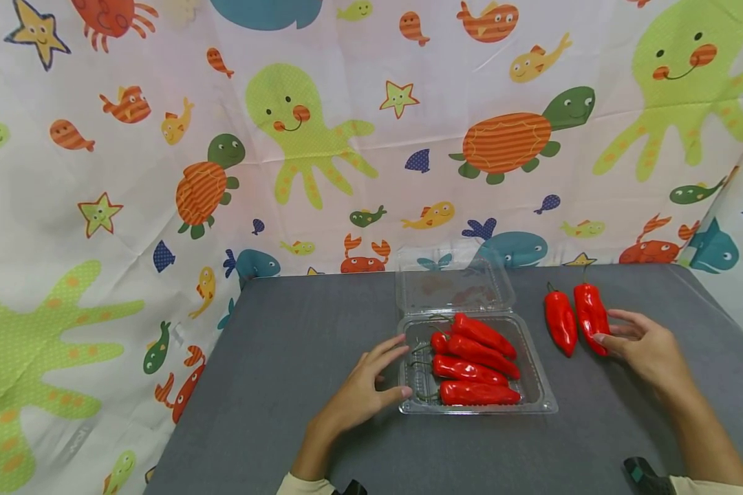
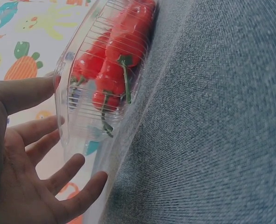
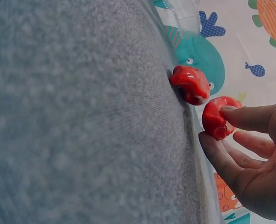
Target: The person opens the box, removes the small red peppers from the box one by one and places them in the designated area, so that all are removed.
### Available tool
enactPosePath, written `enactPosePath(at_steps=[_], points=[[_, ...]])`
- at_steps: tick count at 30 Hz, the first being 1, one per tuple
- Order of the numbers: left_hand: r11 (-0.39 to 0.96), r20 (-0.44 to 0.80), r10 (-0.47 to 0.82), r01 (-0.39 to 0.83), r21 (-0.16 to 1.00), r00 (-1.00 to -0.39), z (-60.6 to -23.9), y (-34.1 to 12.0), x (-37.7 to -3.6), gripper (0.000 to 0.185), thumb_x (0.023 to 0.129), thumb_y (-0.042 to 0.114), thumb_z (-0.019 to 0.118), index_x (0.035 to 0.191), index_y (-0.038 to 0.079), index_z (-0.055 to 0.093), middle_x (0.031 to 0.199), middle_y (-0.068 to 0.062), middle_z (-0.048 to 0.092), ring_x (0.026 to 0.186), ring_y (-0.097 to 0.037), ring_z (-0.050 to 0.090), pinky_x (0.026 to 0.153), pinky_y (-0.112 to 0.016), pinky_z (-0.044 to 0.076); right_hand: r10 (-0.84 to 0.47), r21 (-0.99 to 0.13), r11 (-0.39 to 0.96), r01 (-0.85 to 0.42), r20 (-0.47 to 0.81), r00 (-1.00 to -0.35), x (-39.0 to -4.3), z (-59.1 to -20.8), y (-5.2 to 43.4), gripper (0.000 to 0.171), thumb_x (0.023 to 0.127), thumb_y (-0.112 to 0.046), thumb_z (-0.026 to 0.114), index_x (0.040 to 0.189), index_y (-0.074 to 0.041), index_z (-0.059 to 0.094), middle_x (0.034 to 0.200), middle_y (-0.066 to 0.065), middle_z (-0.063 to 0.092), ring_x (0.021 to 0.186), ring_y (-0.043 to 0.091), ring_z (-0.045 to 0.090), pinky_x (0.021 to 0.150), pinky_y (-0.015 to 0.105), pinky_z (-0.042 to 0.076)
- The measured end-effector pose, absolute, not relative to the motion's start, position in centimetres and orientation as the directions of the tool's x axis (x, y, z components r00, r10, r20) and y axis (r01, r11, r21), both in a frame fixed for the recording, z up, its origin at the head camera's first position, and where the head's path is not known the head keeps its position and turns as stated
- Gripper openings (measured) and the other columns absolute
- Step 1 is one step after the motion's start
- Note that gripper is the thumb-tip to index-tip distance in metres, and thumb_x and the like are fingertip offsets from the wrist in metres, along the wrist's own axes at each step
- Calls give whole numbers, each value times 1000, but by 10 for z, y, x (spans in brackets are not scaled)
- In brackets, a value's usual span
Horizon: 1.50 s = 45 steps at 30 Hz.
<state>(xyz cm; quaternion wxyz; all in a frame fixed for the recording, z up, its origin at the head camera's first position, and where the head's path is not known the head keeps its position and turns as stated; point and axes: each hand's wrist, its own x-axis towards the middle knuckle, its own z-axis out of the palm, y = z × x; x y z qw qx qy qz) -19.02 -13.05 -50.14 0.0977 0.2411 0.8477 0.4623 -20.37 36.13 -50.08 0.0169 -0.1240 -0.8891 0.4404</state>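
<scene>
A clear plastic clamshell box point(image 1: 537, 393) stands mid-table with its lid point(image 1: 452, 289) tipped back, and several red peppers point(image 1: 477, 364) lie inside it. My left hand point(image 1: 402, 370) is spread against the box's left wall point(image 2: 81, 126), its fingers point(image 2: 44, 140) straight. Right of the box, two loose red peppers lie side by side on the cloth. My right hand point(image 1: 605, 326) pinches the near end of the right one point(image 1: 589, 306) between thumb and forefinger point(image 3: 250, 116), and this pepper point(image 3: 215, 119) still rests on the table. The left one point(image 1: 560, 322) lies untouched.
The grey cloth-covered table point(image 1: 297, 330) ends at a left edge and a back edge. A curtain printed with sea creatures point(image 1: 322, 137) hangs close behind it and at both sides. A dark object point(image 1: 640, 471) shows at the bottom right, by my sleeve.
</scene>
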Motion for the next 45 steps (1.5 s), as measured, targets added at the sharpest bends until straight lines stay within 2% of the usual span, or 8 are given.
enactPosePath(at_steps=[12,24,32,34,37,41,43,45], points=[[459,49,498,311,832,-866,-501,-131,-190,71,96,38,77,160,19,50,171,15,32,141,-22,41,109,-52,51,250,-779,583,232,-99,-963,-205,-508,365,70,102,-28,71,152,13,42,132,43,60,80,11,72,63,22,59],[470,42,502,314,825,-864,-504,-130,-190,71,97,37,76,160,22,49,171,18,30,142,-21,40,109,-51,51,248,-729,638,248,-110,-962,-207,-511,369,76,101,-39,73,149,13,45,134,44,58,98,39,72,61,21,54],[461,31,499,295,837,-866,-503,-130,-190,69,97,36,76,159,21,50,171,17,31,142,-22,39,111,-55,49,248,-745,613,262,-133,-960,-209,-511,371,74,102,-36,71,150,14,43,136,45,56,86,23,75,62,21,58],[459,31,498,293,839,-866,-503,-130,-190,69,97,35,77,159,19,51,171,16,31,143,-23,39,111,-57,49,249,-753,602,266,-139,-958,-209,-510,371,75,102,-35,72,150,14,43,137,45,55,85,23,75,63,22,60],[457,27,496,288,841,-868,-502,-130,-190,68,96,34,77,158,18,52,170,15,32,144,-24,38,111,-58,48,254,-736,621,270,-137,-958,-208,-507,370,75,102,-37,71,151,13,43,139,44,53,95,35,74,67,30,61],[459,28,495,289,840,-868,-501,-130,-190,67,95,33,78,156,18,54,169,14,33,145,-24,37,112,-57,48,248,-704,664,252,-110,-962,-205,-502,369,75,103,-42,67,151,11,44,142,44,51,117,55,60,80,53,59],[460,35,497,298,836,-867,-500,-130,-190,67,95,33,78,156,18,54,169,14,33,146,-24,37,111,-57,48,244,-699,673,240,-96,-965,-203,-499,368,75,104,-43,65,152,11,44,144,44,49,122,59,53,85,63,54],[460,42,497,304,834,-867,-500,-131,-190,67,95,33,79,155,17,55,169,14,33,146,-23,37,111,-57,48,245,-697,679,230,-80,-966,-202,-496,366,75,104,-44,64,152,10,43,145,44,47,124,60,50,89,68,52]])
